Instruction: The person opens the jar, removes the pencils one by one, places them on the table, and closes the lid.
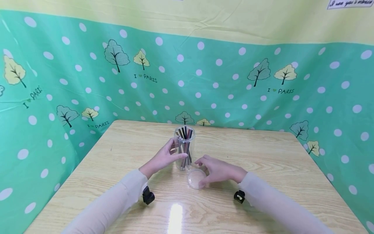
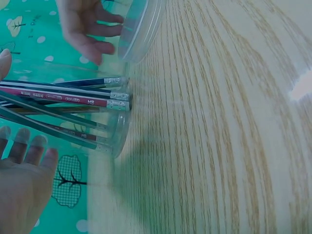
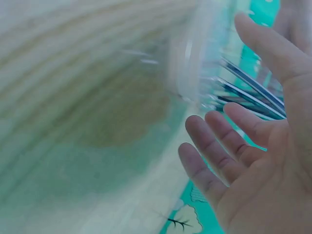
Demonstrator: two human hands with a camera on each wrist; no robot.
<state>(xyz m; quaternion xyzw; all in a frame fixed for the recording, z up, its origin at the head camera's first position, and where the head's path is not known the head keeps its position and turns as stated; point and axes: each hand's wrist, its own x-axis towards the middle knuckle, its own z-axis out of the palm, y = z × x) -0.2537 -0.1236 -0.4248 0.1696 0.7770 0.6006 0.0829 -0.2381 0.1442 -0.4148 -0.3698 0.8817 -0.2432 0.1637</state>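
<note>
A clear plastic jar (image 1: 191, 152) stands upright on the table, holding several pencils (image 2: 73, 99) with their metal-capped ends down. My left hand (image 1: 165, 156) grips the jar from its left side, thumb across the front and fingers behind. Through the clear wall, its fingertips show in the left wrist view. A round clear lid (image 1: 195, 178) lies just in front of the jar. Around the lid's right side is my right hand (image 1: 217, 169), thumb and fingers spread apart. Whether its fingertips touch the lid I cannot tell.
The wood-grain table (image 1: 263, 156) runs back to a green dotted cloth (image 1: 187, 71) hung behind and at the sides. A bright glare patch lies on the table near the front. Each wrist carries a small black device (image 1: 148, 196).
</note>
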